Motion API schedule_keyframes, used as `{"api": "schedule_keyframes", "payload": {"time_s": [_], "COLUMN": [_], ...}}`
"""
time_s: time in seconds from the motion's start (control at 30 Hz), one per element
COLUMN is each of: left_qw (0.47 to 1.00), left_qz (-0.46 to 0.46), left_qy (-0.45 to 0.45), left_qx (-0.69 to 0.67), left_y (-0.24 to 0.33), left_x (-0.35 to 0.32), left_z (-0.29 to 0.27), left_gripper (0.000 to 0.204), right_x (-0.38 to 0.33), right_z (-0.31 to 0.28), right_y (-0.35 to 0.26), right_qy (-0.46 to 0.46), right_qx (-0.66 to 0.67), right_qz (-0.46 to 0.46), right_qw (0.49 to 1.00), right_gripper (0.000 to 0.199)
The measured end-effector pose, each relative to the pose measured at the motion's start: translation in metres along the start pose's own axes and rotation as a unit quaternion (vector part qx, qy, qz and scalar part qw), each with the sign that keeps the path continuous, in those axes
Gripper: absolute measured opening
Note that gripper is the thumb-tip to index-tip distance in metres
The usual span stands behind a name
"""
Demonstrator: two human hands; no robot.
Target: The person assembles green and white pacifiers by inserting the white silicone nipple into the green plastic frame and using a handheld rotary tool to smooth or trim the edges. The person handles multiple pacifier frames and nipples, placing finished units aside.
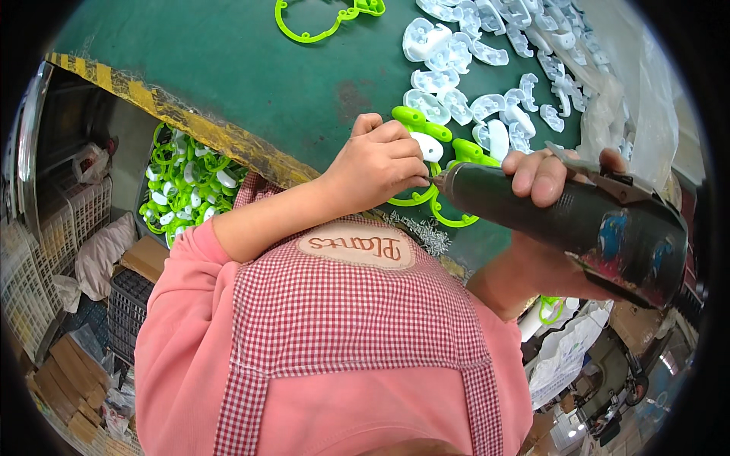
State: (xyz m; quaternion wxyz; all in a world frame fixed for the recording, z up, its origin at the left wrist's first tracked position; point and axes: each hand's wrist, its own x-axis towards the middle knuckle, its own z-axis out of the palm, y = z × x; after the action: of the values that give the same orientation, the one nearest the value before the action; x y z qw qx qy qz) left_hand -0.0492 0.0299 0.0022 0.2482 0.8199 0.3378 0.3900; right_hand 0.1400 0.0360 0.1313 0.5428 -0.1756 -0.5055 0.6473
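My left hand [378,162] is closed around a green and white plastic part [428,144] and presses it onto the green table [251,68]. In my right hand [544,173] I grip a dark, worn power screwdriver [578,220]. Its tip meets the part right beside my left fingers. Green loops of the part [449,216] stick out beneath the tool's nose. A small heap of metal screws [426,232] lies at the table's near edge, just under the tool.
Several white plastic pieces [487,68] are spread over the table's far right, beside a clear plastic bag [631,91]. A green ring part [319,19] lies at the far edge. Left of the table, a bin [186,182] holds green and white parts. Crates and cardboard sit on the floor.
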Motion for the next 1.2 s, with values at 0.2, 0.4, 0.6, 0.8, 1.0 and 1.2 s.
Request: {"api": "schedule_keyframes", "payload": {"time_s": [0.2, 0.4, 0.6, 0.8, 1.0, 1.2], "left_qw": [1.000, 0.997, 0.999, 0.999, 0.998, 0.998], "left_qz": [0.002, -0.019, -0.035, -0.035, -0.039, -0.017], "left_qy": [0.015, 0.031, 0.014, 0.022, 0.015, 0.015], "left_qx": [0.016, 0.064, -0.001, -0.032, -0.052, -0.062], "left_y": [-0.004, -0.007, -0.034, -0.038, -0.042, -0.045], "left_x": [-0.001, 0.009, 0.007, 0.008, 0.004, 0.005], "left_z": [-0.003, -0.004, 0.006, 0.007, 0.009, 0.010], "left_gripper": [0.016, 0.026, 0.033, 0.031, 0.034, 0.032], "right_x": [0.004, -0.007, -0.007, -0.006, -0.001, -0.001], "right_z": [-0.011, -0.001, 0.009, 0.008, -0.015, -0.011], "right_y": [0.008, 0.045, 0.059, 0.073, 0.091, 0.086], "right_qy": [-0.067, 0.058, 0.125, 0.101, -0.025, 0.018], "right_qx": [-0.002, -0.133, -0.251, -0.265, -0.230, -0.163], "right_qz": [-0.036, -0.100, -0.093, -0.021, -0.010, 0.050], "right_qw": [0.997, 0.984, 0.955, 0.959, 0.973, 0.985], "right_gripper": [0.113, 0.106, 0.098, 0.082, 0.059, 0.096]}}
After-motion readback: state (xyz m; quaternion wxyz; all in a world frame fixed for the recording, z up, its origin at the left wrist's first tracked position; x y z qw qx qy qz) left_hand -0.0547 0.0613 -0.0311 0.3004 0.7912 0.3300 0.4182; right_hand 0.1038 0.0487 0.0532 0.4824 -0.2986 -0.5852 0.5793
